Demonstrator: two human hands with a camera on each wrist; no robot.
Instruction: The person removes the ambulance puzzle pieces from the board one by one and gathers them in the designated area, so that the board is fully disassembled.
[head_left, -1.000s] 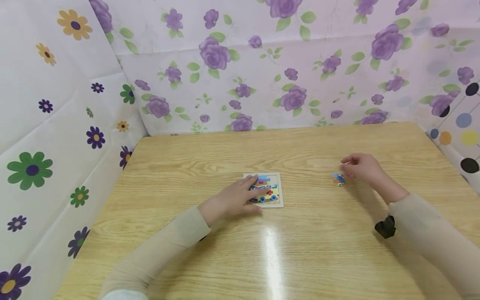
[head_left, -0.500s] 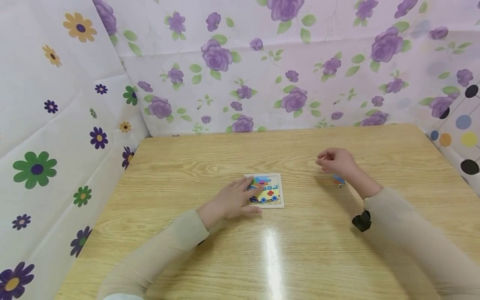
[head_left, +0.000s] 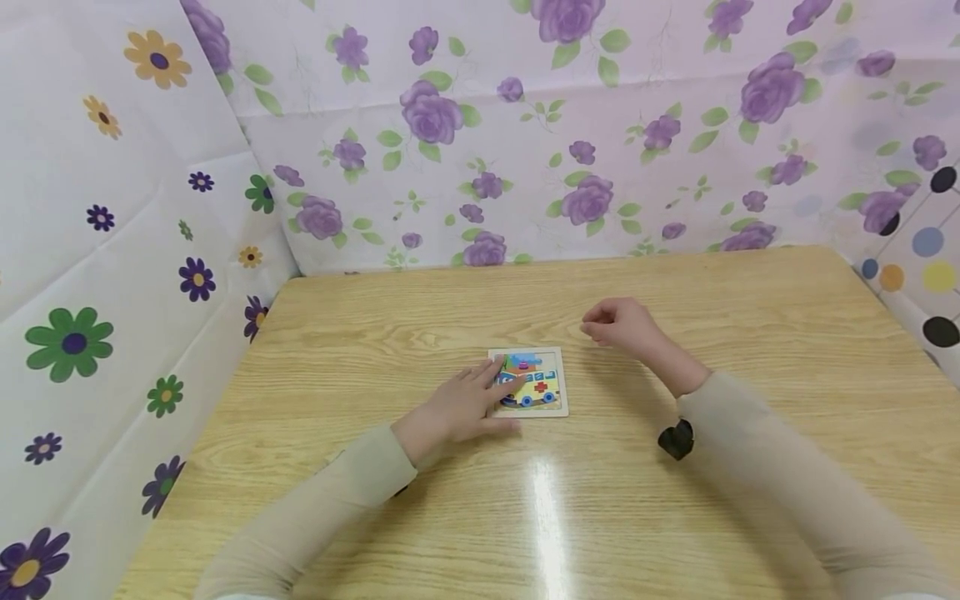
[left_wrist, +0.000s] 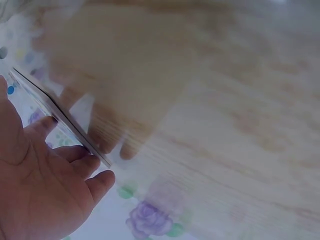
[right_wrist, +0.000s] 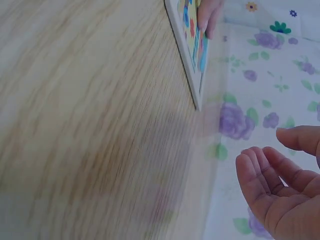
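Small square puzzle board (head_left: 536, 382) under the left hand (head_left: 457, 407)

It showed a colourful vehicle picture; flat left fingers pressed its edge, while the right hand (head_left: 622, 327) hovered loosely curled, empty.

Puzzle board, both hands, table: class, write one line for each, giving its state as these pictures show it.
Puzzle board: flat on the table, pieces set in it, left edge under fingers.
Left hand: fingers straight, resting on the board's left side.
Right hand: raised right of the board, fingers curled; whether it holds anything cannot be seen.
Table: wooden, glare near front.
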